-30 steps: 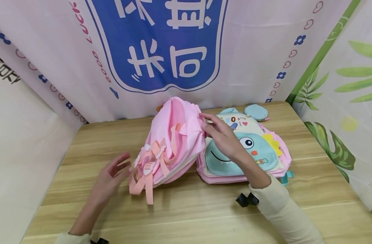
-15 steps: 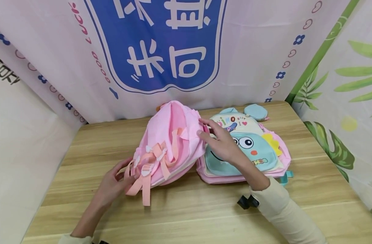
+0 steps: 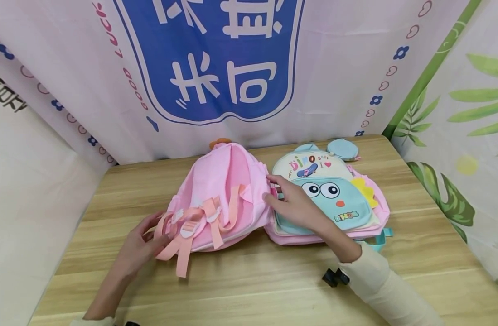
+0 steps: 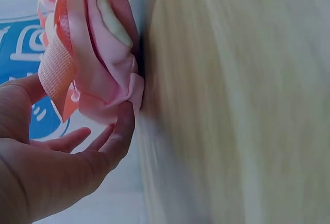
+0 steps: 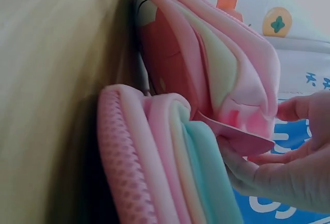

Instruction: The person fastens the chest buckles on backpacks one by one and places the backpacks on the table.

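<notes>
A pink backpack point(image 3: 208, 185) lies back side up on the table, its peach straps point(image 3: 185, 240) and white buckles facing up. My left hand point(image 3: 138, 246) holds its lower left corner, fingers and thumb spread to either side of the corner and a hanging strap. In the left wrist view, one fingertip of the left hand point(image 4: 77, 162) presses the pink fabric close to the table. At the bag's right side, my right hand point(image 3: 293, 203) holds the edge, with fingers above and below it in the right wrist view. The bag's front is hidden underneath.
A cream, blue and pink dinosaur backpack point(image 3: 326, 194) lies face up to the right, partly under my right forearm. A round light-blue pouch point(image 3: 342, 149) is at its top. Printed curtains point(image 3: 334, 68) stand behind the wooden table point(image 3: 249, 290).
The pink backpack has shifted left and settled lower and flatter. My left hand has come in to its lower left corner, and my right hand has followed its side slightly down.
</notes>
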`<move>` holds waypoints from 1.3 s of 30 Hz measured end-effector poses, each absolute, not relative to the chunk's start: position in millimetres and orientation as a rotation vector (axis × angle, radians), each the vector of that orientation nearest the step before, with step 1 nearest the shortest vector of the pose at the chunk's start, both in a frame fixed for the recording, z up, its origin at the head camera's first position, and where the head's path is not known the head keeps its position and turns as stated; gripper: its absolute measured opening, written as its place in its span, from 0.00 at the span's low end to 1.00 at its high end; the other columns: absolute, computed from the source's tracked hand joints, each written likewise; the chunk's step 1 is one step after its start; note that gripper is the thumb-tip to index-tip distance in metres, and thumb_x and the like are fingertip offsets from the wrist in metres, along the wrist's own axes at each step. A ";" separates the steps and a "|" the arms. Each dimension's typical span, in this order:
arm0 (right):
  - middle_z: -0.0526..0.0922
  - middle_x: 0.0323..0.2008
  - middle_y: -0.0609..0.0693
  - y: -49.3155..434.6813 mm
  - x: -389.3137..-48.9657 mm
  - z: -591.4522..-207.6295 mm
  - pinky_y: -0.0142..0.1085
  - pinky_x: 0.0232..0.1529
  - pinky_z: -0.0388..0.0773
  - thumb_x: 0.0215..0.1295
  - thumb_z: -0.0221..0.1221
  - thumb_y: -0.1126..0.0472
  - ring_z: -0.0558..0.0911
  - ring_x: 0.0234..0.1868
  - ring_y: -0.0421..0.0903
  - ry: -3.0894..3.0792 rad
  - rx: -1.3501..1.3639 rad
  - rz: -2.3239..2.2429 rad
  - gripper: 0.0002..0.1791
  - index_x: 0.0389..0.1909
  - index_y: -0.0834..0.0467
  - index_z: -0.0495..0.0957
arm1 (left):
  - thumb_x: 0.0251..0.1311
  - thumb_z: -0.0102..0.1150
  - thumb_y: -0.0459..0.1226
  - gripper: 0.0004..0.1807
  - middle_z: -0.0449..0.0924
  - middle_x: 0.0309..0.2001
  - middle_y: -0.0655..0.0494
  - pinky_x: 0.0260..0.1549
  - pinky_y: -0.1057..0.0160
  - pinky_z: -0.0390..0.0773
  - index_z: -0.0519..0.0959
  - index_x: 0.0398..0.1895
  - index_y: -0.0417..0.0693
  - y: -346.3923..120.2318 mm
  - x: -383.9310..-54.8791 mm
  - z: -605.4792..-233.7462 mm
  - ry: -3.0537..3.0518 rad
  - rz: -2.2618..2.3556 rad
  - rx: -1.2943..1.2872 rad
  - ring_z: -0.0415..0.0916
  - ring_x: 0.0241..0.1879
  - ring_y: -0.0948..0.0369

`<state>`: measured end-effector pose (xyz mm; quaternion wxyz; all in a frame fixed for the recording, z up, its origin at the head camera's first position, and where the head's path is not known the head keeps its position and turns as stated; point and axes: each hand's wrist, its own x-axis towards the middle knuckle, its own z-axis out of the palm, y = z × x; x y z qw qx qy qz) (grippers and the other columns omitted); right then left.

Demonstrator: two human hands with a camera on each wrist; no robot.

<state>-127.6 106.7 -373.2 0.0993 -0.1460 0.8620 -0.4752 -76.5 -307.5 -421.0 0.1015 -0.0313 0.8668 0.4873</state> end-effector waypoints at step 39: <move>0.64 0.80 0.67 48.3 -117.2 -413.6 0.52 0.83 0.63 0.77 0.60 0.57 0.66 0.81 0.57 2.492 -0.624 -1.199 0.42 0.84 0.67 0.53 | 0.69 0.72 0.42 0.40 0.74 0.70 0.30 0.37 0.70 0.83 0.67 0.81 0.44 -369.3 -80.9 -410.0 2.827 1.124 -0.006 0.72 0.45 0.84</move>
